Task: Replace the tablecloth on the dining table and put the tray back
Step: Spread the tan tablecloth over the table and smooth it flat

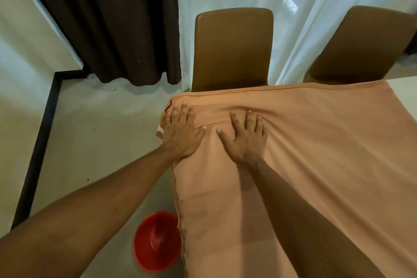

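Pressing flat on the peach tablecloth (316, 142), both hands are seen with fingers straight and spread, and nothing is gripped. The left hand (180, 133) is laid on the far left corner of the surface, where the cloth is bunched at the edge, and the right hand (246, 137) is set just beside it, further in. A raised fold is seen running from that corner rightward past the right hand's fingertips. The cloth is draped over the left edge, while a bare strip of the surface (404, 88) is exposed at the far right, beyond the hem. The slack is therefore judged to lie rightward, nearer the right hand, so a smoothing stroke would be directed that way. No tray is shown.
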The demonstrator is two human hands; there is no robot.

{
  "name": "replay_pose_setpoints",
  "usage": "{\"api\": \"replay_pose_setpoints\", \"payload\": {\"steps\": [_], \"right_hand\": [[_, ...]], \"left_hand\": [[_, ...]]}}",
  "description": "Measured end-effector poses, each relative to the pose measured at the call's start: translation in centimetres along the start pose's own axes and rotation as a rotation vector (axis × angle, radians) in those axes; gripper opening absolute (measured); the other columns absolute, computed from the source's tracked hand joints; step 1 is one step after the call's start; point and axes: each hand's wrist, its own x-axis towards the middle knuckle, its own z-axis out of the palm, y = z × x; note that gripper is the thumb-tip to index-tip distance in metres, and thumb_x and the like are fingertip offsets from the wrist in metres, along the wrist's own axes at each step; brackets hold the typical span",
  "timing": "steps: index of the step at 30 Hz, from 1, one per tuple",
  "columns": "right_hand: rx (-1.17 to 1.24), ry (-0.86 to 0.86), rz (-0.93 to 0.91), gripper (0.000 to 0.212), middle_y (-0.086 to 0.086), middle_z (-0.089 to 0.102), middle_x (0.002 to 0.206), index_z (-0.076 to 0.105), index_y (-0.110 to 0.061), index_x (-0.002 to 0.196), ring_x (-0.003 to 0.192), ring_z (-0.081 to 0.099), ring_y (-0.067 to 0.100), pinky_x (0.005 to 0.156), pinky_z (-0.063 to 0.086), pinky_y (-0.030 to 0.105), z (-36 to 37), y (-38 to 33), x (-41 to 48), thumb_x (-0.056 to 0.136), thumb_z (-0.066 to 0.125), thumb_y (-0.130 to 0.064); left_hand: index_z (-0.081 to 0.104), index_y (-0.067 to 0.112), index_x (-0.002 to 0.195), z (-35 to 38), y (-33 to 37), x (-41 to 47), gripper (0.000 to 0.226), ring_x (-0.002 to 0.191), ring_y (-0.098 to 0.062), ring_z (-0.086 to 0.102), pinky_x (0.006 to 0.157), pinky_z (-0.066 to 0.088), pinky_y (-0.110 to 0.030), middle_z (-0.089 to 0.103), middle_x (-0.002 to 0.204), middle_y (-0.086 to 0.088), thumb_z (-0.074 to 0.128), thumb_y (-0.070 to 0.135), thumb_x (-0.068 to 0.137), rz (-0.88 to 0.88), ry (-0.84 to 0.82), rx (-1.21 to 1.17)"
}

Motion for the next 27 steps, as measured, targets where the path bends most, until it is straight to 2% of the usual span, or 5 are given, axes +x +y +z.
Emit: {"api": "replay_pose_setpoints", "payload": {"steps": [9, 11, 14, 19, 27], "right_hand": [[0.464, -0.069, -0.124, 0.080, 0.002, 0.024, 0.167, 0.030, -0.032, 0.158, 0.154, 0.018, 0.028, 0.125, 0.018, 0.049, -2.5, -1.4, 0.9, 0.090, 0.037, -0.073], [0.716, 0.052, -0.024, 0.070, -0.001, 0.043, 0.157, 0.042, -0.031, 0.152, 0.143, 0.040, 0.022, 0.119, 0.035, 0.048, -3.3, 1.3, -0.5, 0.091, 0.051, -0.063], [0.558, 0.318, 0.152, 0.049, -0.002, 0.060, 0.139, 0.058, -0.029, 0.137, 0.125, 0.055, 0.021, 0.109, 0.045, 0.046, -3.7, 6.7, -2.7, 0.092, 0.055, -0.050], [0.185, 0.092, 0.416, 0.065, 0.006, 0.030, 0.163, 0.041, -0.033, 0.150, 0.150, 0.023, 0.031, 0.120, 0.014, 0.060, -4.3, 18.0, -6.0, 0.093, 0.042, -0.063], [0.177, -0.053, 0.347, 0.080, 0.001, -0.002, 0.171, 0.017, -0.048, 0.158, 0.157, -0.006, 0.026, 0.122, -0.009, 0.057, -4.5, 24.3, -6.3, 0.087, 0.028, -0.084]], "left_hand": [[0.007, 0.011, 0.159, -2.9, -0.6, 0.5, 0.069, 0.154, -0.029, -0.003, 0.123, -0.003, -0.054, 0.003, 0.167, -0.012, 0.023, 0.046, 0.102, -0.056, 0.008, 0.083], [0.012, 0.016, 0.159, -2.7, 2.0, -0.2, 0.065, 0.154, -0.028, 0.000, 0.122, -0.003, -0.054, 0.008, 0.167, -0.008, 0.026, 0.043, 0.101, 0.024, 0.055, 0.036], [0.014, 0.027, 0.158, -1.6, 6.8, -1.4, 0.063, 0.154, -0.026, 0.000, 0.122, -0.003, -0.054, 0.007, 0.168, -0.001, 0.023, 0.048, 0.100, 0.138, 0.034, -0.036], [0.008, 0.037, 0.158, 0.8, 15.0, -3.2, 0.063, 0.154, -0.024, -0.007, 0.121, -0.004, -0.059, -0.002, 0.168, 0.004, 0.016, 0.059, 0.100, 0.234, -0.074, -0.037], [0.013, 0.037, 0.158, 2.1, 22.6, -1.2, 0.064, 0.154, -0.026, -0.004, 0.117, -0.001, -0.066, -0.001, 0.168, 0.003, 0.024, 0.057, 0.099, 0.261, -0.083, 0.023]]}}
